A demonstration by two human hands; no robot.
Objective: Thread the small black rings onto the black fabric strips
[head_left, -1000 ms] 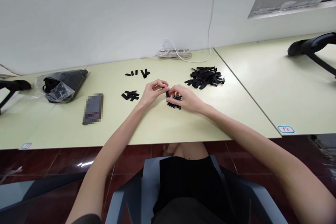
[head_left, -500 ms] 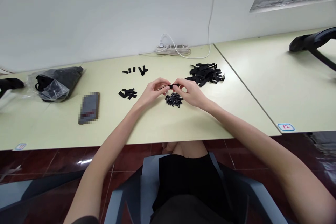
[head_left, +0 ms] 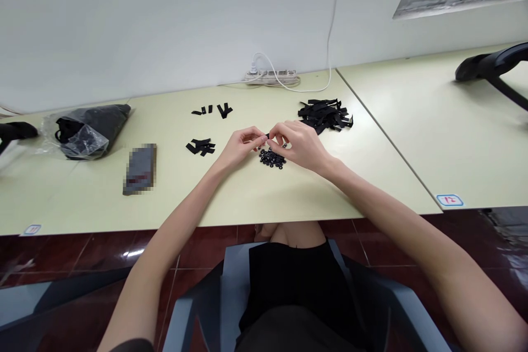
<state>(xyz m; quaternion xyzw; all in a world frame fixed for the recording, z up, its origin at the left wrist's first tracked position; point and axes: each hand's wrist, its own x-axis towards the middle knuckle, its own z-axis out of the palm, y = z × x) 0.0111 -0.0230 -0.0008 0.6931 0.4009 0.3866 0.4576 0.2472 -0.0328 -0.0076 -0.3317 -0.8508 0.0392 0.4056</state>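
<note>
A short black fabric strip point(head_left: 267, 136) is pinched between the thumb and fingers of my left hand point(head_left: 242, 146). My right hand point(head_left: 303, 144) meets it from the other side, thumb and index finger closed at the strip's end. Most of the strip is hidden by my fingertips. Just below both hands lies a heap of small dark rings point(head_left: 272, 159), some with shiny centres. Behind my right hand is a larger pile of loose black strips point(head_left: 325, 114). Left of my left hand sits a small group of black strips point(head_left: 201, 147).
Further back lie several short black pieces point(head_left: 224, 110). A plastic bag of black material point(head_left: 94, 129) and a pixelated dark object point(head_left: 140, 169) are at the left. A power strip point(head_left: 272, 77) with a white cable rests against the wall. Black stands flank the table point(head_left: 231, 203).
My right hand has shifted slightly left and its fingers have curled more over the strip, covering more of it. My left hand stays nearly in place.
</note>
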